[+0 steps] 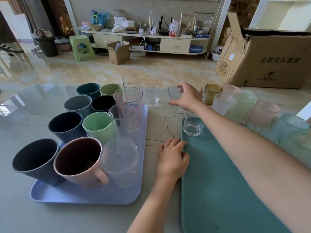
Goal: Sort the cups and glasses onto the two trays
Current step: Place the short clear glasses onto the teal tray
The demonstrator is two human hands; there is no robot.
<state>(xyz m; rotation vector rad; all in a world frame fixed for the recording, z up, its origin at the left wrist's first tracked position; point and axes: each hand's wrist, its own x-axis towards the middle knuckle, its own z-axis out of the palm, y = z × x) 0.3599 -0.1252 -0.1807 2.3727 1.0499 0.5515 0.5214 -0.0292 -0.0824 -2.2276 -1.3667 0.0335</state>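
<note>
Two trays sit on our glass table (33, 105) right now: a blue tray (87, 195) on the left and a teal tray (218, 190) on the right. We've got the blue one pretty loaded, with dark, grey, green and black plastic cups, a pink mug (80, 162) with its handle facing us up front, and some clear stuff too, like the tall printed glass (128, 108) and a frosted clear cup (120, 160) near the pink mug. On the teal tray there's just one short clear glass (192, 126) at the far left corner, partly behind our right forearm. Our right hand (186, 96) is reaching out past the trays, and its grip is closed around a small clear glass (174, 95), thumb on the near side and fingers curled over the rim; can't tell if that glass is lifted or standing on the table. Just left of it another small tumbler (151, 95) stands on the table, with a taller clear glass (131, 81) behind it. Our left hand (173, 157) rests on the table between the two trays, fingers loosely bent, holding nothing, fingertips touching the teal tray's left edge. Off to the right of the right hand there's an amber glass (212, 93), a frosted white cup (222, 102), pale green and pink frosted cups, and an upside-down teal cup (292, 126) at the far right, all on the table
</note>
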